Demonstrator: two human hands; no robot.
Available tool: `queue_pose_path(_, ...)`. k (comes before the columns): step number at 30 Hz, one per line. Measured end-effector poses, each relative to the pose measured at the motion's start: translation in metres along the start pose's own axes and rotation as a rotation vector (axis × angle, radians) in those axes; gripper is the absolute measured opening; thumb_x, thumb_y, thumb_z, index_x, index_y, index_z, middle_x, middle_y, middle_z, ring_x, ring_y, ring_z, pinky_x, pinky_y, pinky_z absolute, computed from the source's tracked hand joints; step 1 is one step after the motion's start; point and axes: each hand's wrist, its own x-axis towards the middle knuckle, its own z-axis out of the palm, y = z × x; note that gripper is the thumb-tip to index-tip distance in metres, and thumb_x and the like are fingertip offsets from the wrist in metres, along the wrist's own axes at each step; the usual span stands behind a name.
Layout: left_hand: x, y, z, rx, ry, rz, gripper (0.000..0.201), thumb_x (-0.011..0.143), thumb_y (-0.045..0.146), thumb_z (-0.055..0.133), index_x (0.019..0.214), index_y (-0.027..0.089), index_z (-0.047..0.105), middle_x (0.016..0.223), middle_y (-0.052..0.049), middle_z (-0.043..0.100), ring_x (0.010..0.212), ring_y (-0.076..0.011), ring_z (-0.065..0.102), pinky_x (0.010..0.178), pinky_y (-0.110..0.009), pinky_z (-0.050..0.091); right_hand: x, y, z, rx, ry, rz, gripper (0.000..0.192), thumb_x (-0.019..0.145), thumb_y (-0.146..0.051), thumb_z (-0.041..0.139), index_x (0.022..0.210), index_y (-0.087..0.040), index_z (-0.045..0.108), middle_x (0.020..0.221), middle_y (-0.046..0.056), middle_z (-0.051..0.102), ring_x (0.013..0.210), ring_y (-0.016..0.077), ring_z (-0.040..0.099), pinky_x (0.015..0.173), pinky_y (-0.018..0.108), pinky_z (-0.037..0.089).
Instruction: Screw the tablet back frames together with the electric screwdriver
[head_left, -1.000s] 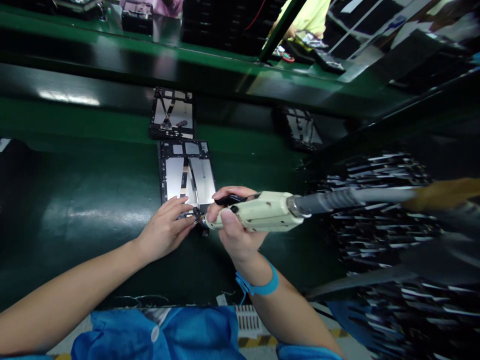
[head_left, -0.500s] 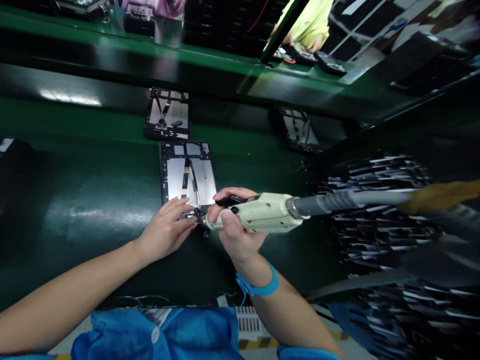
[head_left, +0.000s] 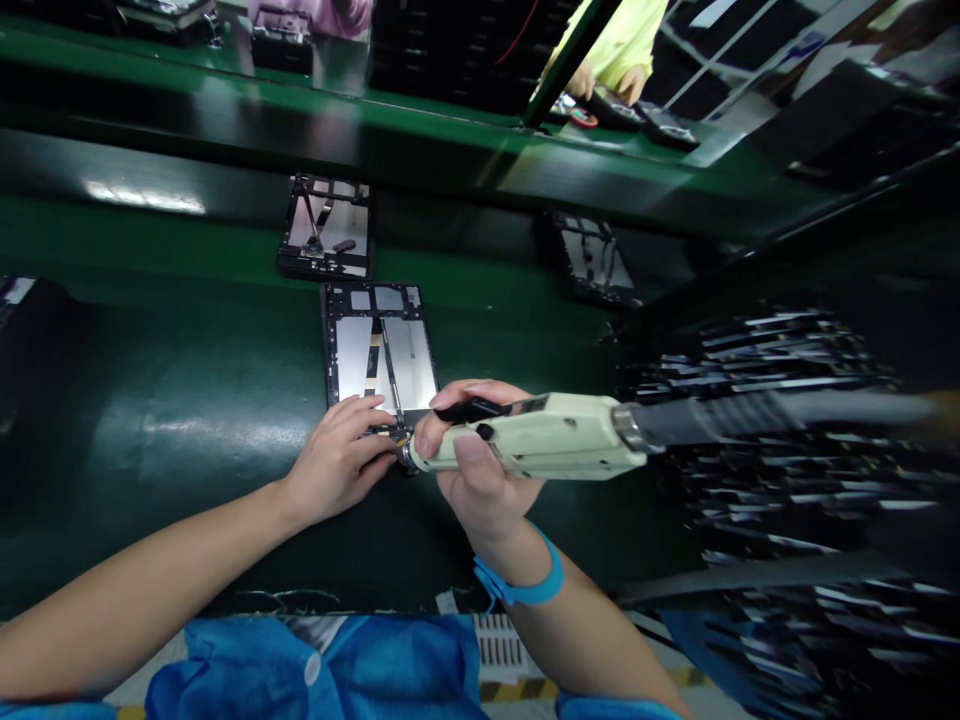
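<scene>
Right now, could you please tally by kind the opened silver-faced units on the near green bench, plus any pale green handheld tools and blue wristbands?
Opened units, by visible tops: 3 (nearest unit, unit behind it, unit at right)
Pale green handheld tool: 1
Blue wristband: 1
Total: 5

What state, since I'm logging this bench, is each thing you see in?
Near device: open, insides showing
Far device: open, insides showing
Far-right device: open, insides showing
Pale tool: gripped, nose at near device; running unclear
Right hand: closed around pale tool
Left hand: at near device; grip unclear
Blue wristband: worn
</scene>
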Motion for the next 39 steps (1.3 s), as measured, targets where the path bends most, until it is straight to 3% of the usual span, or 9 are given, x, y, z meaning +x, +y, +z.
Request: queue_pose_path(39,0.0013,-0.0006,-0.0015,-0.078,0.018,-0.012,0.004,0.093,0.019,0.073,0.097,0.021,0.073,0.113,-0.006,0.075,0.126,-0.0277,0.064,0.107,-0.050,0.051,-0.0005,-0.0027,0.0017,0.013,-0.015,-0.009,0.028,0.095,-0.029,0.066,0.123,-0.030,0.060,0.103,0.000,0.065,0.055,0.0095,0.065,0.054,0.030,0.058)
